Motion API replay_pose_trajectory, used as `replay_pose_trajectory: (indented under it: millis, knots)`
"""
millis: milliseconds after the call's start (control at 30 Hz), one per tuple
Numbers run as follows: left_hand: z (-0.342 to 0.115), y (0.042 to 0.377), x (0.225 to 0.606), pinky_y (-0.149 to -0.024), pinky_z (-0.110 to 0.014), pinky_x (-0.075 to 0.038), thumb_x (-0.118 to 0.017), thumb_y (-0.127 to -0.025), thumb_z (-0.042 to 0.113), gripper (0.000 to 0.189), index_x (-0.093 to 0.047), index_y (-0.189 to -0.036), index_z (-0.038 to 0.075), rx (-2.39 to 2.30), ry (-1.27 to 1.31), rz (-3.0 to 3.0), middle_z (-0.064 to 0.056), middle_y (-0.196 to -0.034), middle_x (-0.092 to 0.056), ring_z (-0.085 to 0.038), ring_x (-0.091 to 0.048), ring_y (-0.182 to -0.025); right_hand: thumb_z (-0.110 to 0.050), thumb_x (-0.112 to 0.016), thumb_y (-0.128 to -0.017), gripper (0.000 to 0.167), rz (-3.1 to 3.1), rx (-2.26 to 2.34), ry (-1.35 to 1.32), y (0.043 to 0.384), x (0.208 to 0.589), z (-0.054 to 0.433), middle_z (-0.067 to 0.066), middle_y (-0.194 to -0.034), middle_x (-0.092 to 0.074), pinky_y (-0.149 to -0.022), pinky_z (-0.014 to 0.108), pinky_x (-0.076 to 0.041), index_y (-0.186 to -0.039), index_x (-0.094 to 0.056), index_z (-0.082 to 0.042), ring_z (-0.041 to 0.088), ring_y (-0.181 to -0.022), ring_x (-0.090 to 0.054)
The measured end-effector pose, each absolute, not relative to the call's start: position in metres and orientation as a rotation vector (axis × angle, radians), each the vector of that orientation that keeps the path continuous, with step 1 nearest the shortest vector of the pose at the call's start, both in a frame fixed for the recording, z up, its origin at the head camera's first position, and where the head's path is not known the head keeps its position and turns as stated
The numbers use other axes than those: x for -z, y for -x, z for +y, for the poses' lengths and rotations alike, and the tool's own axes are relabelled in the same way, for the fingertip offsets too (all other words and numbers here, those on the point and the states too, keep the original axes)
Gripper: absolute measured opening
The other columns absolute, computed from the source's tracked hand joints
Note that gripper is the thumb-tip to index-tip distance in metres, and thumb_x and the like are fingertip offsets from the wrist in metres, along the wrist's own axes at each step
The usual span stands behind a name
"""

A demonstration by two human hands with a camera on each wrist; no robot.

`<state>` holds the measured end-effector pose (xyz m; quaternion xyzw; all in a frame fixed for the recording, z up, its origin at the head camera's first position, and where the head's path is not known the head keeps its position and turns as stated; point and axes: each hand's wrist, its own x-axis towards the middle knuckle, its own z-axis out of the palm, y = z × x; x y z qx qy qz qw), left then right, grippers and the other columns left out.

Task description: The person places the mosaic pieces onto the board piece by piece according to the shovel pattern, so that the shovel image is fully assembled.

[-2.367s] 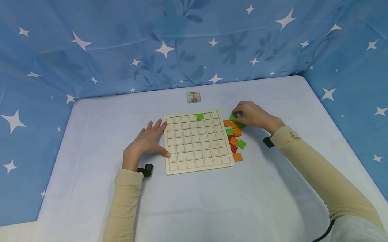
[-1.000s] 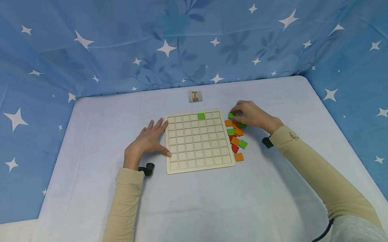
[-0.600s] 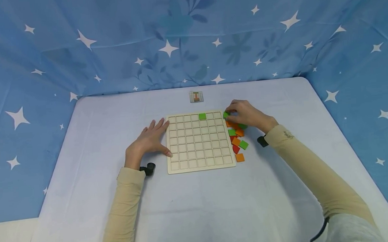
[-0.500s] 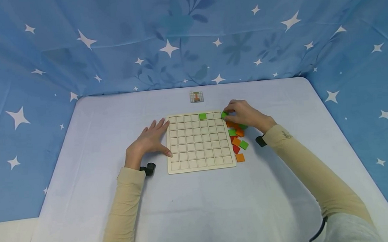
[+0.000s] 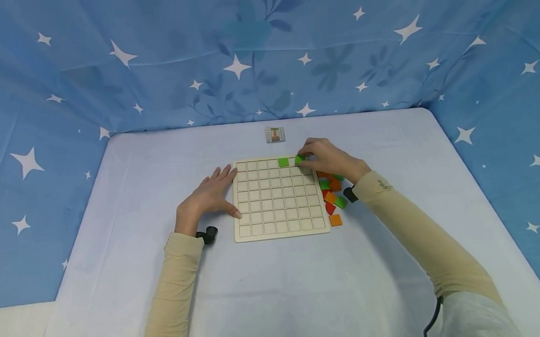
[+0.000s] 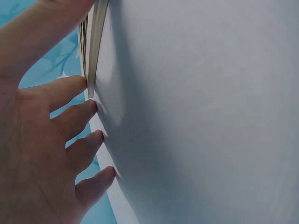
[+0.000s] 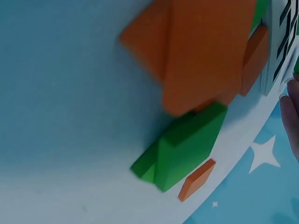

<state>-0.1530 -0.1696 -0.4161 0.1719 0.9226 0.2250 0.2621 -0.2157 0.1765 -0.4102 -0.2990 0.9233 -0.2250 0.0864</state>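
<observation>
Right grip (image 5: 329,158): one green tile (image 5: 299,160) pinched. Left grip (image 5: 208,194): spread against one board (image 5: 278,204). One card (image 5: 275,134) is shown by head view alone.

One gridded board (image 5: 279,204); one small card (image 5: 275,134) near the far edge of the one table (image 5: 276,285). Two green tiles (image 5: 283,162) at the board's far edge. By its right edge, overlapping — at least three other green tiles (image 5: 340,202), four orange tiles (image 5: 335,220), two red pieces (image 5: 330,209).

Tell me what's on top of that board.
On the board, one green tile lies in the far row; the right hand pinches another green tile over that row. Cells beneath its fingers are hidden.
</observation>
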Motion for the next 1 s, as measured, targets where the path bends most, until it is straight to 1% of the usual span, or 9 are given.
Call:
replay_pose_trajectory:
  millis: [267, 467, 700, 1000]
  knots:
    - [-0.169, 0.156, 0.415, -0.130, -0.056, 0.000, -0.093, -0.074, 0.039, 0.128, -0.010, -0.167, 0.014, -0.590, -0.452, 2.497, -0.010, -0.175, 0.002, -0.034, 0.008, -0.161, -0.010, -0.075, -0.094, 0.027, 2.730, 0.699, 0.955, 0.220, 0.412, 0.166, 0.018, -0.108, -0.068, -0.080, 0.041, -0.059, -0.117, -0.075, 0.004, 0.030, -0.093, -0.066]
    - [-0.169, 0.155, 0.416, -0.130, -0.057, -0.001, -0.094, -0.072, 0.038, 0.128, -0.012, -0.167, 0.012, -0.596, -0.451, 2.505, -0.011, -0.174, 0.000, -0.035, 0.006, -0.161, -0.012, -0.074, -0.095, 0.028, 2.690, 0.701, 0.981, 0.224, 0.415, 0.156, 0.016, -0.111, -0.068, -0.085, 0.040, -0.060, -0.119, -0.075, 0.002, 0.028, -0.098, -0.067]
    - [-0.169, 0.153, 0.417, -0.130, -0.056, 0.000, -0.094, -0.073, 0.038, 0.128, -0.011, -0.167, 0.013, -0.610, -0.449, 2.500, -0.010, -0.174, 0.001, -0.034, 0.006, -0.161, -0.012, -0.075, -0.095, 0.026, 2.681, 0.654, 1.050, 0.225, 0.415, 0.144, 0.016, -0.105, -0.068, -0.082, 0.039, -0.060, -0.117, -0.077, 0.002, 0.028, -0.094, -0.067]
    - [-0.171, 0.153, 0.416, -0.130, -0.056, 0.000, -0.094, -0.073, 0.037, 0.128, -0.011, -0.167, 0.012, -0.620, -0.457, 2.496, -0.011, -0.174, 0.001, -0.035, 0.007, -0.161, -0.011, -0.076, -0.094, 0.027, 2.635, 0.675, 1.058, 0.231, 0.417, 0.133, 0.016, -0.107, -0.068, -0.084, 0.037, -0.059, -0.118, -0.076, 0.002, 0.027, -0.095, -0.066]
